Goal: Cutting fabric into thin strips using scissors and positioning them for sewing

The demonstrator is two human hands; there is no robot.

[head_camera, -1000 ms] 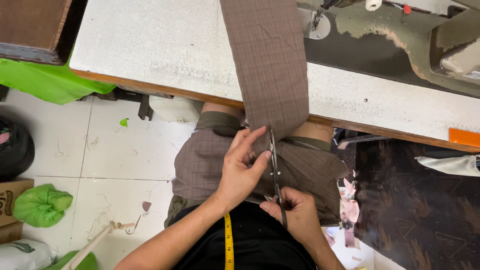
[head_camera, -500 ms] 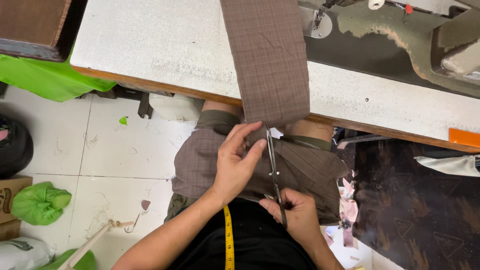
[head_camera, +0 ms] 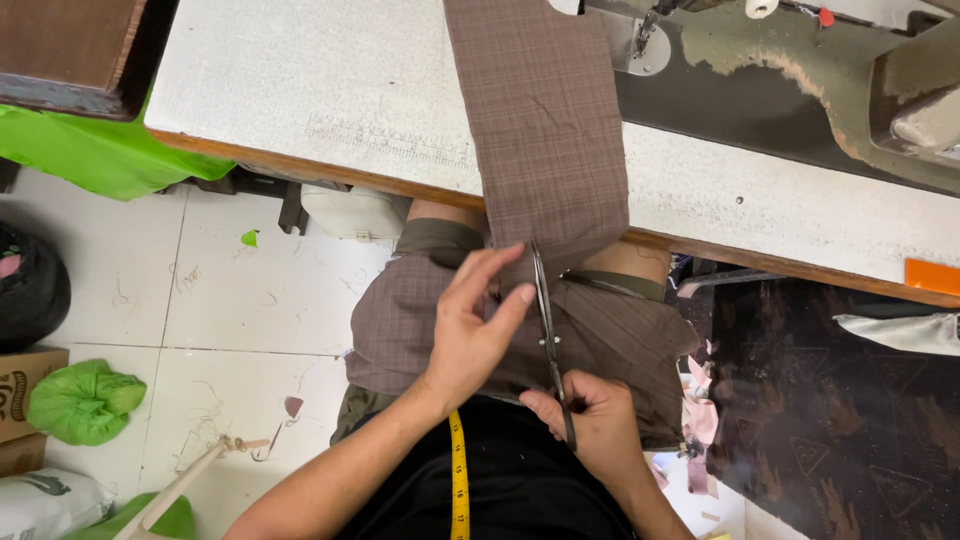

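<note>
A long strip of brown checked fabric runs from the white sewing table down over its front edge onto my lap. My left hand presses the fabric flat on my lap, fingers spread beside the blades. My right hand grips the handles of dark metal scissors, whose blades point away from me along the fabric toward the table edge. A yellow tape measure hangs down my black shirt.
A sewing machine stands on the table at upper right. Green cloth hangs at the left under a wooden box. On the tiled floor lie a green bundle, cartons and fabric scraps.
The scissor blades have advanced up the fabric toward the table edge. My left hand has shifted slightly with them, fingers still spread on the cloth.
</note>
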